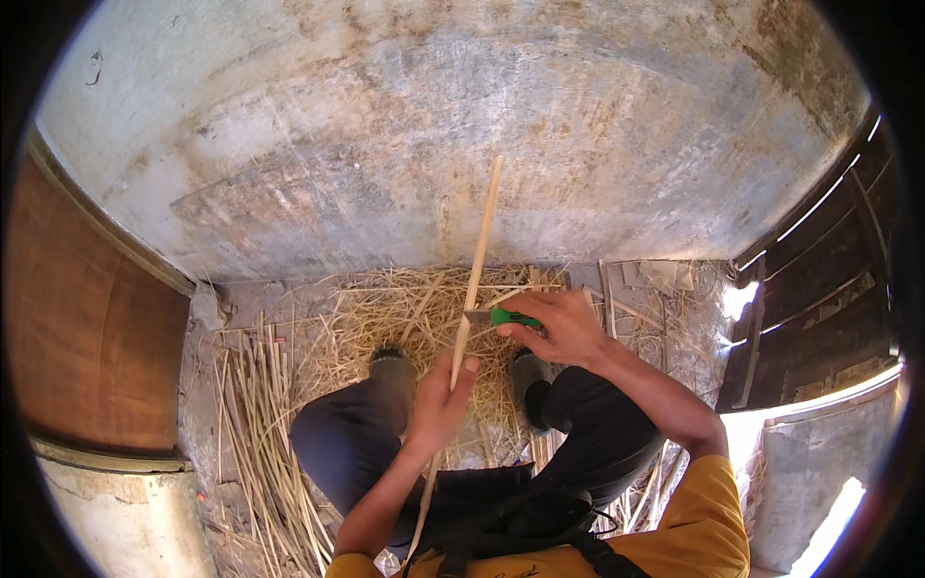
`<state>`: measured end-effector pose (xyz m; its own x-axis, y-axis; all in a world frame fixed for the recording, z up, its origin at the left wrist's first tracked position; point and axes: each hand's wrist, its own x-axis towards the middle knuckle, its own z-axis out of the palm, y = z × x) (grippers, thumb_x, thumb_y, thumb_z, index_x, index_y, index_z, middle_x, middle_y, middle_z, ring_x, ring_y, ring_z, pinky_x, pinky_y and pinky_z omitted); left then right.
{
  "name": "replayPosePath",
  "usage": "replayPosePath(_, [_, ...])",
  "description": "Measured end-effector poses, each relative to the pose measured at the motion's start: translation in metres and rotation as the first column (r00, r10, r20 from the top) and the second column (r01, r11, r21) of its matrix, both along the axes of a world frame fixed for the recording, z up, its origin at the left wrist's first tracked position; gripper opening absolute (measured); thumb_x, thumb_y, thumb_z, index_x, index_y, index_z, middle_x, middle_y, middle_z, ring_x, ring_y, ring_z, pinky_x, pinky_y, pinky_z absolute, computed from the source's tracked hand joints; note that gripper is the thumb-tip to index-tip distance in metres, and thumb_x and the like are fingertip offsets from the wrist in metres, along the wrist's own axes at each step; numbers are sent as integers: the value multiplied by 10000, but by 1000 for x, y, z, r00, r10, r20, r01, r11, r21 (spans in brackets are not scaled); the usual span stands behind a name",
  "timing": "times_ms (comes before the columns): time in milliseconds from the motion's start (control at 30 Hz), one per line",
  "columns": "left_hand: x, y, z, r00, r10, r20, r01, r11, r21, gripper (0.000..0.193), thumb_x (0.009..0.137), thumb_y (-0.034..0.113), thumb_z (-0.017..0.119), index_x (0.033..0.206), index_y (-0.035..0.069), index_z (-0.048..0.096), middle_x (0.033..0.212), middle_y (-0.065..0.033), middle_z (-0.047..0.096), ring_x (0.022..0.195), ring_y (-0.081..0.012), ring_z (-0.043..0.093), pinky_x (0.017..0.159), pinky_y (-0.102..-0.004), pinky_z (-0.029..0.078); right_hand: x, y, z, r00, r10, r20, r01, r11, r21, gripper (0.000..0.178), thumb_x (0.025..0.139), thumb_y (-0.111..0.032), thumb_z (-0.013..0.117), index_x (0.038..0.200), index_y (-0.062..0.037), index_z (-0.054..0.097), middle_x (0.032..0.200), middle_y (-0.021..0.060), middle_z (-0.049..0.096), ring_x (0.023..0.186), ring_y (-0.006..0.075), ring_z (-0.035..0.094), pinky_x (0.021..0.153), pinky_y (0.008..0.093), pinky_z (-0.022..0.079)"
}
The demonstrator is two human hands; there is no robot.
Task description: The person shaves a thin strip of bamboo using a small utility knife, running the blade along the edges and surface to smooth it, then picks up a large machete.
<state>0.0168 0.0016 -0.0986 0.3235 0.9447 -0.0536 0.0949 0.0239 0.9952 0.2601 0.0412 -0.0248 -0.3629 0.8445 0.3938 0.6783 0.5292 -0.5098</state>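
A long, pale strip that looks like split bamboo or wood (484,226) runs from my lap up toward the wall. My left hand (443,405) is closed around its middle, thumb along the strip. In my right hand (564,328) is a green-handled utility knife (515,318), gripped between thumb and fingers. Its short blade meets the strip just above my left hand. The strip's lower end passes under my left wrist toward my body.
Thin shavings (385,308) cover the floor between and beyond my boots. A bundle of long strips (265,433) lies to my left. A stained wall (434,144) stands ahead, a brown wooden panel (96,318) at left and dark boards (819,299) at right.
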Motion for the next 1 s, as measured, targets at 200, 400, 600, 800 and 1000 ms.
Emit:
replayPosePath(200, [5,-5,18,977,61,-202,-22,981,191,288,1115,296,550,1156,11,535,662,-152,557,561,-274,575,546,-423,419,1,1,-11,999,6,33,-7,999,39,300,897,-318,831,1097,-101,776,928,107,779,696,299,740,591,375,566])
replayPosePath(400, [5,-6,32,946,77,-314,-33,989,142,300,1117,239,549,1053,-50,503,628,-168,515,507,-245,496,508,-414,366,0,6,-14,998,-11,65,5,996,91,280,893,-320,832,1079,-117,784,921,99,777,685,313,725,579,391,554])
replayPosePath(600, [5,-11,27,937,102,-335,-26,975,222,298,1115,234,548,1055,-52,489,597,-197,507,471,-326,520,482,-440,356,11,22,-17,995,-98,-33,102,982,159,295,927,-314,803,1118,-90,781,882,131,760,677,326,714,597,416,552])
replayPosePath(800, [4,-30,10,880,42,-473,47,984,174,335,1103,296,552,1111,-22,445,644,-268,593,607,-521,621,531,-605,423,49,69,3,878,-471,-83,469,882,-39,388,998,-464,697,1055,-96,807,735,128,699,579,259,630,565,395,494])
replayPosePath(1000, [1,-41,44,945,-25,-325,57,995,87,379,1120,373,514,1011,11,490,653,-147,513,522,-264,545,486,-403,385,112,85,-18,601,-618,-507,412,783,-466,477,1058,-503,598,1204,-80,762,662,-2,551,522,84,420,488,296,319])
